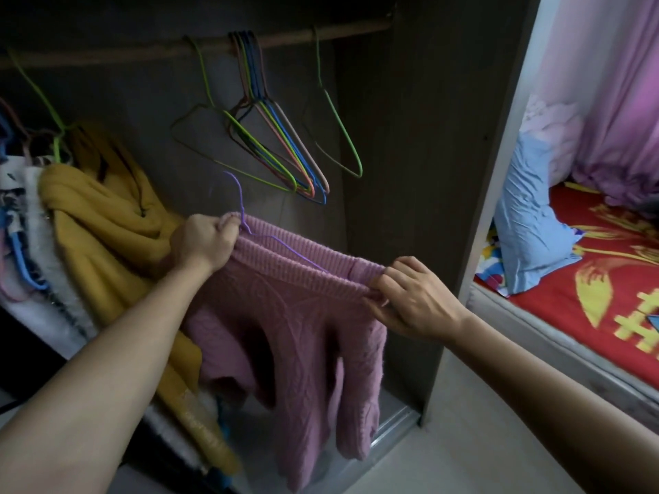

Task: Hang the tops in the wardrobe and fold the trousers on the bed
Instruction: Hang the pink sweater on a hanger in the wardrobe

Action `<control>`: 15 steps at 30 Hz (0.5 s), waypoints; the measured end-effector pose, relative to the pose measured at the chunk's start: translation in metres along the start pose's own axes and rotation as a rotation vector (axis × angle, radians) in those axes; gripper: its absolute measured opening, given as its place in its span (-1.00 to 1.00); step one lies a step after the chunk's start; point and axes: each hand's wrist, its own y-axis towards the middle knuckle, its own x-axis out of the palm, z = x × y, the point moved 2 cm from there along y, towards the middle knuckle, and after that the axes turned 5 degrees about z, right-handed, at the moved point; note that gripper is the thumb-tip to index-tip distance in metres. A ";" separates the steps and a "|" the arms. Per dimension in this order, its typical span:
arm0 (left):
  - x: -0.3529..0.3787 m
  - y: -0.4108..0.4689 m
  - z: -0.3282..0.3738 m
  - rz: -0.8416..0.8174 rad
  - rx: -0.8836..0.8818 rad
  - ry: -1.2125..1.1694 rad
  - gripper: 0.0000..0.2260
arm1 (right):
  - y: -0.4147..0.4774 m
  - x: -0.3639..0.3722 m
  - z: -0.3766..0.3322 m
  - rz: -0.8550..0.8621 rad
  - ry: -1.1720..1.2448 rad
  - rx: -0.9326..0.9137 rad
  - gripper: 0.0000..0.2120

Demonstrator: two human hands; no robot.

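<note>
Our two bare forearms reach in from the bottom corners toward an open wardrobe (410, 137), dim inside. Our left hand (203, 240) is a closed fist gripping the ribbed neck edge of a pink knitted sweater (285, 315), right at the base of a purple wire hanger (242, 207). Our right hand (410, 297) pinches the sweater's other shoulder between thumb and fingers.

Much of the hanger is hidden: one arm shows as a thin purple line crossing the ribbing, its far end disappears into the knit, and the other arm lies behind our left fist. We cannot tell whether it sits fully in both shoulders.

The sweater's shoulder line is stretched between our hands, slanting from upper left down to lower right, with the body and sleeves hanging straight down in front of the wardrobe floor. The hook points up and a little left, well below the wooden rail (142, 53) and not on it.

On the rail hangs a bunch of empty coloured wire hangers (281, 137) above the sweater. A mustard top (107, 226) hangs to the left, touching the sweater, and beyond it more clothes are cut off by the frame edge (too dark to name). Bare rail shows between the mustard top and the empty hangers.

Past the wardrobe's side panel, a bed (570, 297) with a red patterned cover carries a blue pillow (527, 226)
</note>
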 end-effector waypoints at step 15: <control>0.019 -0.045 0.086 -0.106 0.134 -0.295 -0.57 | 0.058 0.002 0.007 -0.326 0.132 0.304 -0.63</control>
